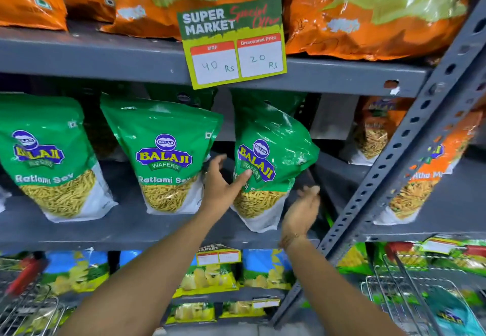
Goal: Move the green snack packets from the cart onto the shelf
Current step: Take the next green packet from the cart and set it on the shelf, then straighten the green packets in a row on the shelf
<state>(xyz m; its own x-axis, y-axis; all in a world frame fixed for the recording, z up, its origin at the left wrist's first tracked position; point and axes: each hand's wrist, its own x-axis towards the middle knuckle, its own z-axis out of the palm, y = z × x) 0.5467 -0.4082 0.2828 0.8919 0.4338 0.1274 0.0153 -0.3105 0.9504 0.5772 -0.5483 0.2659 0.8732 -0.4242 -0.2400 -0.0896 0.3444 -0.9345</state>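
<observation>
Three green Balaji Ratlami Sev packets stand on the grey middle shelf [131, 226]. The rightmost green packet [273, 136] leans to the left. My left hand [222, 180] touches its front with spread fingers, the thumb lying on the label. My right hand [302, 210] is open at the packet's lower right edge, blurred, palm toward it. The middle packet [165, 151] and the left packet [42, 149] stand untouched. A wire cart [410, 291] with a green packet inside [447, 314] shows at the lower right.
Orange packets fill the top shelf, behind a price card [234, 43]. A slotted grey upright [410, 146] crosses diagonally at right, with orange packets [420, 178] beyond it. Yellow-and-blue packets [210, 275] sit on the lower shelf. Another wire cart with a red handle [23, 278] is at lower left.
</observation>
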